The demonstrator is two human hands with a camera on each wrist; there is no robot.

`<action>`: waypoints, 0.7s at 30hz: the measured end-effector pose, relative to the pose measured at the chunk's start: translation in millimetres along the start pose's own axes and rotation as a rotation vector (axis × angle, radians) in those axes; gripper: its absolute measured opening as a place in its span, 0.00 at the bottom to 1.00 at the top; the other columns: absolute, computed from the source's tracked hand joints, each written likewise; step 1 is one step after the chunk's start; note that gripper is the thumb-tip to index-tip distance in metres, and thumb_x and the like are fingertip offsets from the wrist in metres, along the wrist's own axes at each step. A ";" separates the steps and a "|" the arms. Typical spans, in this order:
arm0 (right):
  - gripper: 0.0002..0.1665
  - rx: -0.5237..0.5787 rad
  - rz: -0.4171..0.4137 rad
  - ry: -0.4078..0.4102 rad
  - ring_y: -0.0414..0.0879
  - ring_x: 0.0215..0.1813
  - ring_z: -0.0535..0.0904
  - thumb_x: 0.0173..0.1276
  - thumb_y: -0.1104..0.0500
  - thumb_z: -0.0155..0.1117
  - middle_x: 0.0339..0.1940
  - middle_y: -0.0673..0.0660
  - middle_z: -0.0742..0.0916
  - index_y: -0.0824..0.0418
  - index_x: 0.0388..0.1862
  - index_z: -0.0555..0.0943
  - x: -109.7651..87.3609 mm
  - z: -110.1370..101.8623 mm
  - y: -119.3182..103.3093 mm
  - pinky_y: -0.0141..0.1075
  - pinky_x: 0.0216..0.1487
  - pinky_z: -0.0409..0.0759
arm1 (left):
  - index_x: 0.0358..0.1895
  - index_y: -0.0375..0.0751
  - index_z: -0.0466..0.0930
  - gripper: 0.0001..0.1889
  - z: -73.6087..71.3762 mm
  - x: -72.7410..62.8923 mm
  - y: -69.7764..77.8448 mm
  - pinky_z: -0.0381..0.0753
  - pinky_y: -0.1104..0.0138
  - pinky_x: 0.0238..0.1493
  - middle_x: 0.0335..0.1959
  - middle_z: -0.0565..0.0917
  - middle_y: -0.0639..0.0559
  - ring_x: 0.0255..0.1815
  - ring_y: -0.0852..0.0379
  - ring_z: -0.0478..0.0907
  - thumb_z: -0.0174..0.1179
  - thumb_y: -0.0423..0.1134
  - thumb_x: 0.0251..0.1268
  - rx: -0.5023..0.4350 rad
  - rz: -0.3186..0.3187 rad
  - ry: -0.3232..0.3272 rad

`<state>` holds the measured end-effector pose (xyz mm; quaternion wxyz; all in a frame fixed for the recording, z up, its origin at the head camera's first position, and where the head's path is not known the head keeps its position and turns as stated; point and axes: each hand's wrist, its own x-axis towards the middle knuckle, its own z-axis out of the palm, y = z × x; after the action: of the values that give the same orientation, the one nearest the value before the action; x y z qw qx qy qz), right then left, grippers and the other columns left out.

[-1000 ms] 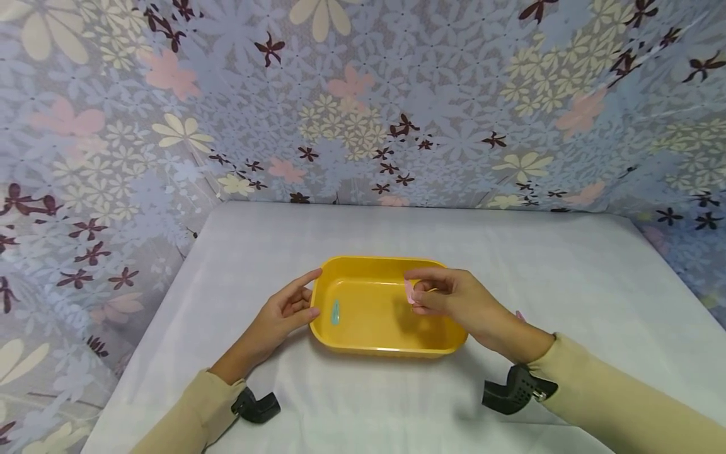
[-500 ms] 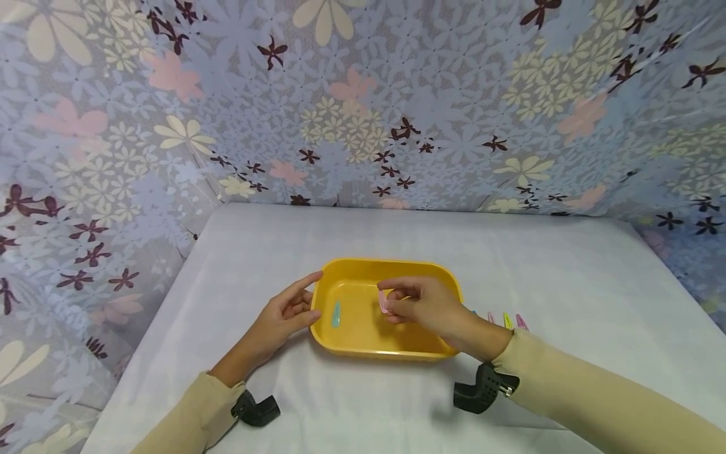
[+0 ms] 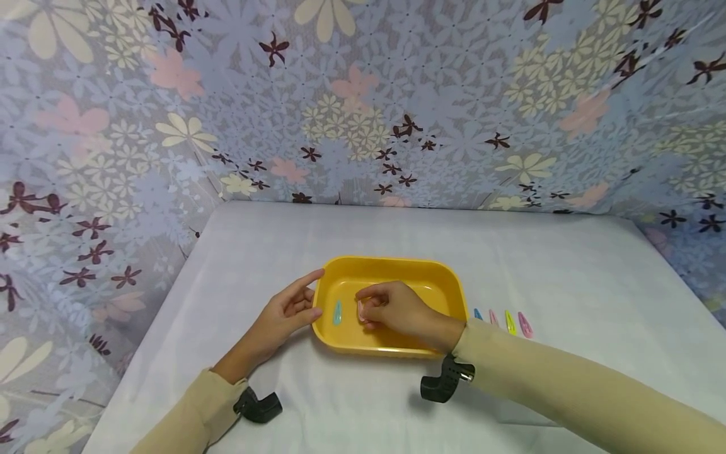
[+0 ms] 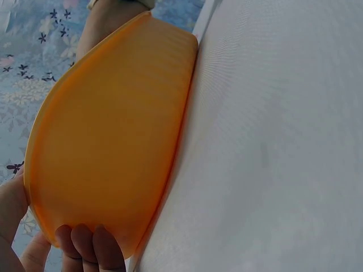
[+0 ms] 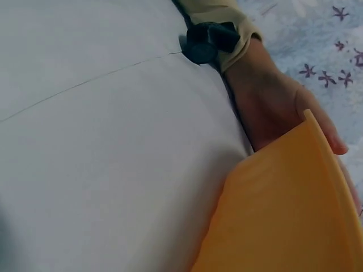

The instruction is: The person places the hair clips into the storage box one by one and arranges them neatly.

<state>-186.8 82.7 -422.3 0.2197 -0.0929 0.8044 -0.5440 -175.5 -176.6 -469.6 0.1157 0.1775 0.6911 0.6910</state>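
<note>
A yellow plastic tray rests on the white cloth. My left hand is at its left end, index finger and thumb straight and touching the rim; in the left wrist view the other fingers lie against the outer wall. Over the tray floor, my right hand pinches a pink snap hair clip between thumb and fingers, partly hidden by them. A teal hair clip lies inside the tray, just left of the pink one.
Right of the tray, several hair clips lie in a row on the cloth: a blue clip, a light pink clip, a yellow clip and a darker pink clip. My right sleeve passes close in front of them. Floral fabric hangs behind.
My right hand has moved left across the tray with the pink hair clip, bringing it close to the teal one. The row of clips has come into view. My left hand stays at the rim.
</note>
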 end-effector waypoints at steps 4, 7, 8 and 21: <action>0.18 0.014 0.003 -0.007 0.47 0.32 0.86 0.70 0.70 0.66 0.33 0.58 0.85 0.70 0.59 0.82 4.0 5.8 -0.2 0.37 0.39 0.87 | 0.79 0.50 0.63 0.36 0.6 0.4 -0.7 0.84 0.69 0.47 0.53 0.75 0.33 0.46 0.53 0.79 0.66 0.33 0.70 -0.011 0.000 -0.006; 0.18 0.005 0.010 -0.008 0.47 0.31 0.86 0.70 0.70 0.66 0.32 0.58 0.84 0.70 0.58 0.83 5.6 9.0 -1.3 0.37 0.39 0.87 | 0.79 0.50 0.63 0.36 0.5 0.5 -0.4 0.84 0.70 0.47 0.53 0.75 0.33 0.46 0.53 0.79 0.66 0.33 0.71 -0.011 0.002 -0.005; 0.18 0.003 0.011 -0.006 0.47 0.31 0.86 0.70 0.70 0.66 0.32 0.58 0.84 0.70 0.58 0.83 6.3 10.0 -1.1 0.37 0.38 0.87 | 0.79 0.49 0.63 0.36 0.3 0.5 -0.2 0.84 0.70 0.47 0.53 0.75 0.33 0.46 0.53 0.79 0.65 0.32 0.71 -0.011 0.003 -0.005; 0.16 -0.315 -0.111 0.060 0.42 0.25 0.77 0.61 0.65 0.75 0.23 0.50 0.83 0.65 0.48 0.87 11.3 15.3 0.8 0.32 0.31 0.78 | 0.80 0.48 0.62 0.36 -0.3 0.0 -0.2 0.84 0.70 0.47 0.53 0.75 0.32 0.45 0.54 0.79 0.65 0.33 0.71 -0.021 0.013 -0.012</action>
<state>-189.9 65.9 -430.7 0.1478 -0.1541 0.8796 -0.4250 -175.7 -176.9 -469.9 0.1171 0.1850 0.6819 0.6979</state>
